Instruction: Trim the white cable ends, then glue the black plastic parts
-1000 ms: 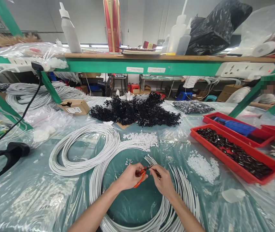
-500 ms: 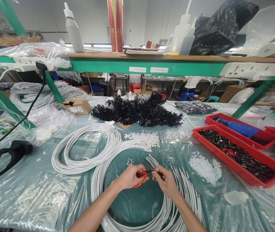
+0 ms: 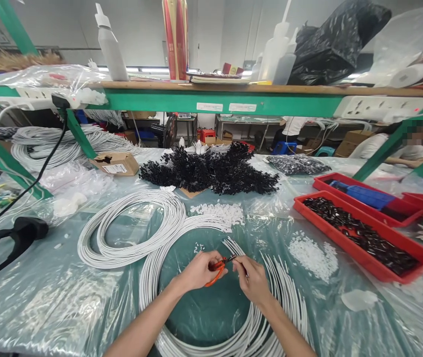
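Observation:
My left hand (image 3: 203, 270) is closed around small orange-handled pliers (image 3: 214, 278), whose dark jaws point right, toward my right hand. With fingers pinched, my right hand (image 3: 253, 278) holds a small dark piece against the jaw tips; its exact kind is hidden by the fingers. Both hands hover over the middle of a large coil of white cables (image 3: 151, 277). Loose cable ends fan out beside my right wrist and just beyond the fingers. A few tiny white bits (image 3: 199, 247) lie just past my left hand.
A second white cable coil (image 3: 88, 243) lies left. Behind are a heap of black-tipped pieces (image 3: 211, 168) and small white parts (image 3: 220, 213). At right, a red tray (image 3: 367, 248) holds dark pieces, near another white pile (image 3: 313, 255). A green shelf beam (image 3: 140, 101) crosses above.
The hands stay almost in place, with the pliers' jaws still at the right fingertips. The right fingers have shifted slightly, and the view has moved a little.

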`<state>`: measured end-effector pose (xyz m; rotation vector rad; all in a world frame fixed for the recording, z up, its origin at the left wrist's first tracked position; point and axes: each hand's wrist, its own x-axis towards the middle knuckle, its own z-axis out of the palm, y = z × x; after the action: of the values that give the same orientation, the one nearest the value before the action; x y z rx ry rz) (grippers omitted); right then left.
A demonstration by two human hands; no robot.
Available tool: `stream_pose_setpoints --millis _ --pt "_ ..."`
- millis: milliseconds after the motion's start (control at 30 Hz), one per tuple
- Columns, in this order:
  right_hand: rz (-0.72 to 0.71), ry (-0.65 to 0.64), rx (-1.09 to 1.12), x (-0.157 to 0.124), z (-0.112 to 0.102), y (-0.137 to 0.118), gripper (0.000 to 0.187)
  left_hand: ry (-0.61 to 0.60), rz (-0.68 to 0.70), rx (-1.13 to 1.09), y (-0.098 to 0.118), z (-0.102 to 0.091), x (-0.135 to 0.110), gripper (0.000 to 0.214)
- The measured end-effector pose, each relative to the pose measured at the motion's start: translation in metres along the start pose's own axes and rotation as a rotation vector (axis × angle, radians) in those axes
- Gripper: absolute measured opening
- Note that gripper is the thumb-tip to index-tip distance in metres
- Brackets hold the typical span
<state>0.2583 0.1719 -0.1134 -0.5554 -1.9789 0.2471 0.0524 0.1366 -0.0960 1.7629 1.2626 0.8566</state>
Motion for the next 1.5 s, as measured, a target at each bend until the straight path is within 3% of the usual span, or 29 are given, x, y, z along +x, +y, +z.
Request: stream_pose_setpoints --millis 167,333,767,867,1133,1333,1500 --pt "0.040 -0.074 0.057 0.005 -0.005 -0.005 0.025 0.016 0.029 0.072 0.003 -0.006 -0.001 0.029" --pt "0.091 -0.059 0.052 0.006 -0.004 -0.005 0.025 0.021 0.028 0.072 0.001 -0.008 -0.001 0.028" --pt "-0.023 0.120 -0.131 0.002 0.001 -0.003 0.019 -0.105 -0.164 -0.314 0.009 0.004 0.002 0.058" --pt "-0.021 0.115 -0.128 0.002 0.001 -0.002 0.017 -0.059 -0.144 -0.345 0.010 0.003 0.003 0.057" --pt "-0.009 -0.001 -0.061 -0.001 0.004 -0.003 0.015 0.223 0.066 -0.368 0.013 0.000 0.002 0.037" --pt "0.003 -0.048 0.008 -0.001 0.006 -0.006 0.019 0.228 0.058 -0.435 0.016 0.004 0.001 0.035" --pt "0.072 -0.112 0.130 0.000 0.006 -0.007 0.025 0.159 0.018 -0.527 0.025 0.000 0.002 0.045"
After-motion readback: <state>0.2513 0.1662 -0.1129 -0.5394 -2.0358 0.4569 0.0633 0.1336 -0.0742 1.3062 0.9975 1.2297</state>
